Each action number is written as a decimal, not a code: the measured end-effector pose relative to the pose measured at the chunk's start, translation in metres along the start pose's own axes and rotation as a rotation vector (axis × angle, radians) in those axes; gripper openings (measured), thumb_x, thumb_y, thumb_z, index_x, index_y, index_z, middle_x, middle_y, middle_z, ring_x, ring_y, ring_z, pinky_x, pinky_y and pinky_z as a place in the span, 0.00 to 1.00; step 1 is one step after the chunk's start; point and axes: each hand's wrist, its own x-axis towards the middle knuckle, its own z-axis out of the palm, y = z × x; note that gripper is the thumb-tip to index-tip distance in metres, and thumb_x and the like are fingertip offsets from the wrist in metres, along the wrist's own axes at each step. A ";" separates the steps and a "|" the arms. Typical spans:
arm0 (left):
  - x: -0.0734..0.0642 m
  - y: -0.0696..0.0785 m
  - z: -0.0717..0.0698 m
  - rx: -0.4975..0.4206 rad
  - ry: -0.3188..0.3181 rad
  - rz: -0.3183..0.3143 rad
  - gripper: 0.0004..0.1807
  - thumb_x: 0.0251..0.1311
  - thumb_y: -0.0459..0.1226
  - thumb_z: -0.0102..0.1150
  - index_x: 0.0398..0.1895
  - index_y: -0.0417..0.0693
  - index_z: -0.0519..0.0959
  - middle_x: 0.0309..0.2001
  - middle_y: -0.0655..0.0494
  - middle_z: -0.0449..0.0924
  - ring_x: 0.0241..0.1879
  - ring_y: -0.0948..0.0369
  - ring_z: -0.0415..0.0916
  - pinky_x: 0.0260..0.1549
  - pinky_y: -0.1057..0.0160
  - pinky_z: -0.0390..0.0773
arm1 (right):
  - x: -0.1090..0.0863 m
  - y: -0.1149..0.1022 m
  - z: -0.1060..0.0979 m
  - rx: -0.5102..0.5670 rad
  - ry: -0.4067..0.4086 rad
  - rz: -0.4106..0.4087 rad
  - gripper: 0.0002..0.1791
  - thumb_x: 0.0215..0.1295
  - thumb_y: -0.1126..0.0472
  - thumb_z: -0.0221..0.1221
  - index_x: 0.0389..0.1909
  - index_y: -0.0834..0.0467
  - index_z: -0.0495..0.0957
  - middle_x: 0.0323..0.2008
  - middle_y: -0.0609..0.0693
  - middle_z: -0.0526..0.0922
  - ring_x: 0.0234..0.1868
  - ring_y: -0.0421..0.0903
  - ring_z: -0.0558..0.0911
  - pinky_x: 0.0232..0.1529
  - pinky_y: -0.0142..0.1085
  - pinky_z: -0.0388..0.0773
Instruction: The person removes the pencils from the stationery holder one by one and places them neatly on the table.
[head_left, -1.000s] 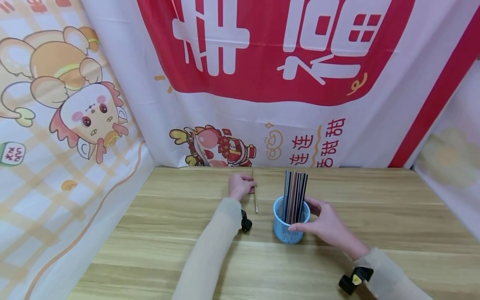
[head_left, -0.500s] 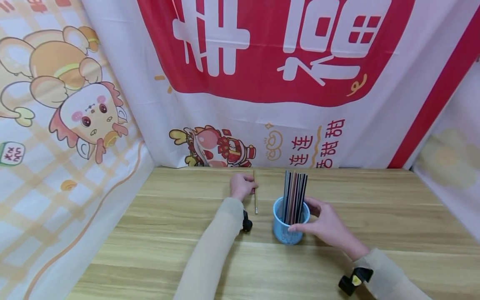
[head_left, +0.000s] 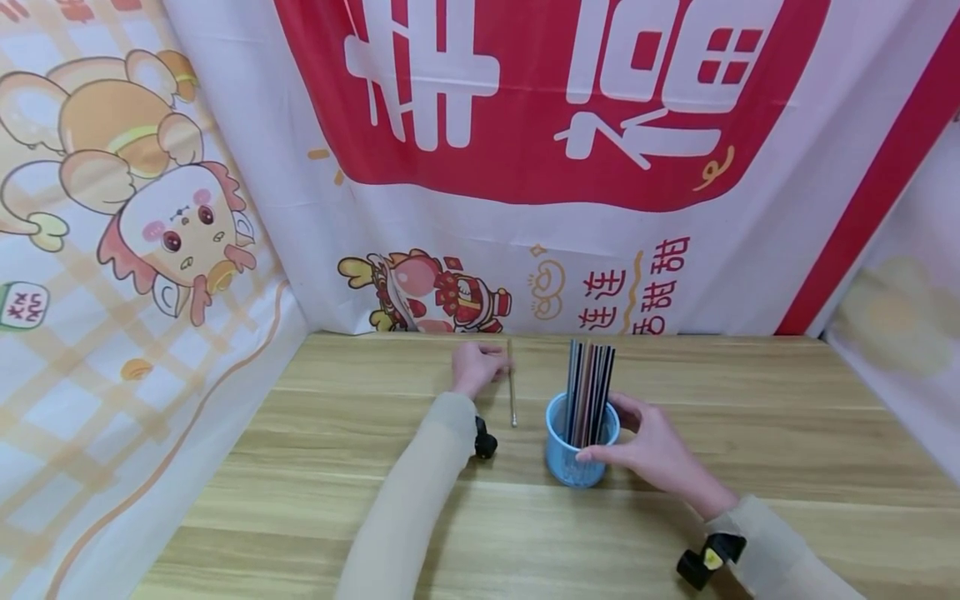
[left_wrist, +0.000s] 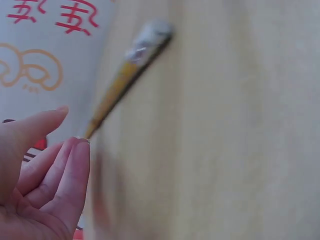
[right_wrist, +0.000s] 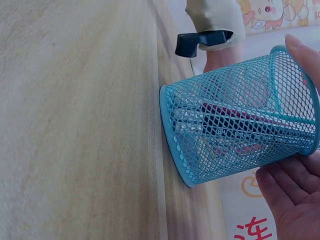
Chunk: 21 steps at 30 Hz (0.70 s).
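A yellow pencil (head_left: 513,402) with a metal band and pale eraser lies on the wooden table, its eraser end towards me. My left hand (head_left: 476,368) is at its left side near the far end. In the left wrist view the thumb (left_wrist: 45,127) stands apart from the fingers (left_wrist: 70,185), whose tips are at or very near the pencil (left_wrist: 114,90); contact is unclear. My right hand (head_left: 656,446) grips a blue mesh pen holder (head_left: 576,467) from the right, thumb at the near rim and fingers behind. Several dark and coloured pencils (head_left: 590,392) stand upright in it.
The wooden table (head_left: 300,500) ends at a printed cloth backdrop (head_left: 450,192) behind the pencil. Another printed cloth (head_left: 135,275) rises along the left side. A black wrist camera (head_left: 486,442) sits on the left sleeve.
My left hand moves slightly right, then draws back a little to the left. The pencil stays almost in place on the table. My right hand and the pen holder have not moved.
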 end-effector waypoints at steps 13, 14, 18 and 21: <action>-0.034 0.039 -0.022 -0.036 -0.162 0.245 0.21 0.57 0.46 0.76 0.52 0.50 0.86 0.44 0.61 0.87 0.44 0.62 0.84 0.47 0.60 0.83 | 0.001 0.002 -0.002 -0.016 0.004 0.035 0.46 0.49 0.49 0.80 0.68 0.58 0.72 0.61 0.55 0.80 0.60 0.56 0.79 0.62 0.54 0.74; -0.040 0.040 -0.021 -0.032 -0.182 0.263 0.21 0.57 0.47 0.76 0.52 0.51 0.86 0.44 0.62 0.87 0.45 0.63 0.83 0.48 0.60 0.82 | 0.001 0.002 -0.001 -0.019 0.003 0.031 0.46 0.49 0.49 0.80 0.68 0.59 0.71 0.61 0.56 0.80 0.60 0.56 0.79 0.62 0.54 0.74; -0.065 0.042 -0.013 -0.050 -0.266 0.323 0.23 0.57 0.50 0.75 0.53 0.54 0.86 0.45 0.65 0.87 0.47 0.64 0.83 0.51 0.60 0.81 | 0.001 0.003 0.000 -0.025 0.011 0.022 0.47 0.48 0.48 0.81 0.67 0.60 0.72 0.60 0.57 0.80 0.60 0.56 0.80 0.62 0.52 0.74; -0.081 0.041 -0.006 -0.074 -0.300 0.356 0.21 0.57 0.51 0.75 0.52 0.56 0.86 0.45 0.66 0.87 0.46 0.64 0.83 0.49 0.62 0.82 | 0.001 0.002 0.001 -0.030 0.017 0.014 0.47 0.47 0.47 0.81 0.67 0.60 0.72 0.60 0.56 0.80 0.59 0.56 0.80 0.61 0.52 0.75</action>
